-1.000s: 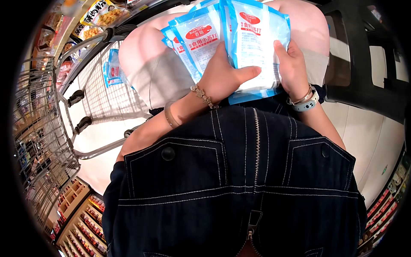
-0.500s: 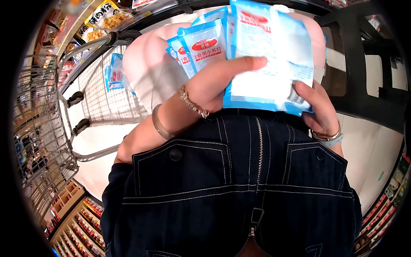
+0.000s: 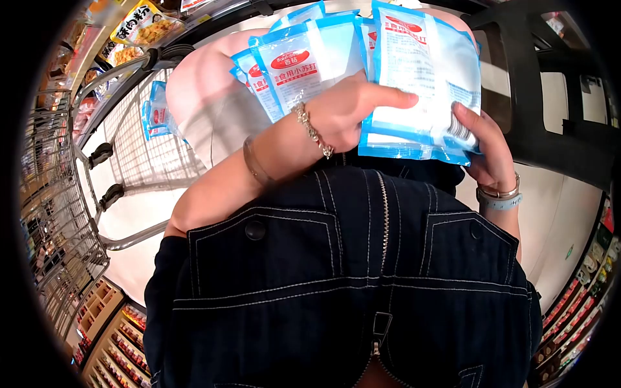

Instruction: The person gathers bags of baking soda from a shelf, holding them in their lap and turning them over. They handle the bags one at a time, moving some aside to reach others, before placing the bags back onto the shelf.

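Both my hands hold a stack of blue-and-white baking soda packets above my lap. My left hand is closed at the stack's left side, thumb lying across the top packet, its other fingers mostly hidden. At the lower right corner, my right hand pinches the stack, with the thumb near the barcode and fingers behind. More baking soda packets lie fanned on my thighs, left of the held stack and just beyond my left wrist.
A metal shopping cart stands at the left. Beyond my legs, another group of blue packets lies low at the left. Shelves with bagged food run along the upper left. A black frame stands close at the right.
The view has shifted slightly. The held stack has moved a little right relative to my jacket and tilted, with less glare on its face. More of the fanned packets shows. Both hands keep their hold.
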{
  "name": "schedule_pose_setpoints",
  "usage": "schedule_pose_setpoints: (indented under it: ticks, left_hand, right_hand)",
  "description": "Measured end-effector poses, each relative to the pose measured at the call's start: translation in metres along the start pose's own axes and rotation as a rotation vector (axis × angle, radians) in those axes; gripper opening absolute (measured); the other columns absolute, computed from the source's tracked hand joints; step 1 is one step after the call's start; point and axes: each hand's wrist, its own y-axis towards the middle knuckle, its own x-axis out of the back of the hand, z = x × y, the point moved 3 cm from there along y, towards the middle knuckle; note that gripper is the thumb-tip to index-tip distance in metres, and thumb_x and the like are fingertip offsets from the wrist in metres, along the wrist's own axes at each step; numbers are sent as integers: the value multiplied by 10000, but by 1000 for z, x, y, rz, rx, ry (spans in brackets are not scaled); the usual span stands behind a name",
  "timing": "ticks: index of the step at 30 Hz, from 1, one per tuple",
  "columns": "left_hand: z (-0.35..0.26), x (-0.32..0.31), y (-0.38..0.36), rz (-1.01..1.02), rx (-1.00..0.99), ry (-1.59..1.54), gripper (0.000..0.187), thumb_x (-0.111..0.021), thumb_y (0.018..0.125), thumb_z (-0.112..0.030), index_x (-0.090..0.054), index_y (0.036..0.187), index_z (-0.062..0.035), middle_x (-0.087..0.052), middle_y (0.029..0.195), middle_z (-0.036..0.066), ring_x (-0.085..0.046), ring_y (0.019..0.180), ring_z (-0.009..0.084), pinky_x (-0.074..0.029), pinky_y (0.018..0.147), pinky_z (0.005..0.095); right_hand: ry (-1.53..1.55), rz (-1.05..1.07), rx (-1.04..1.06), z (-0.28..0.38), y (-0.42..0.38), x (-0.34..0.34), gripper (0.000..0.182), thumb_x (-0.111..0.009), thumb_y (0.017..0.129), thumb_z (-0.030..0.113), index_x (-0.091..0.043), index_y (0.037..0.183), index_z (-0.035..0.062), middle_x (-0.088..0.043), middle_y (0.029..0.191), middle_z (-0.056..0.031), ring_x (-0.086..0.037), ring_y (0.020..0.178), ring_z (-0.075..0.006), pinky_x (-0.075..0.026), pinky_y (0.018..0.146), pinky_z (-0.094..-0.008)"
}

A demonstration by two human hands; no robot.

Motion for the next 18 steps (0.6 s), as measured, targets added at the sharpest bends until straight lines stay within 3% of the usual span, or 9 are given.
schedule_pose_setpoints:
  ticks: [11,13,18]
  left_hand:
    - [-6,-1,4,-37,46,-39,460,-572,787,-63,-406,1200,55,-498,1163,177,-501,1066,270,-419,899,362]
    - [-4,1,8,33,-4,-3,475,-573,784,-59,-393,1208,56,-499,1158,179,-498,1070,270,-419,899,360]
    - [6,9,6,12,-94,135,537,-603,758,-33,-357,1226,58,-510,1134,180,-502,1064,254,-425,892,347]
  right_hand:
    - [79,11,6,6,9,-2,512,-519,839,282,-393,1191,-69,-553,1086,-175,-578,944,-221,-466,798,-299]
    - [113,20,28,6,11,0,505,-505,850,289,-395,1190,-68,-546,1098,-174,-570,961,-213,-467,795,-294]
    - [-14,73,-1,-7,5,13,532,-566,822,168,-327,1218,-95,-516,1124,-184,-549,992,-214,-453,824,-309]
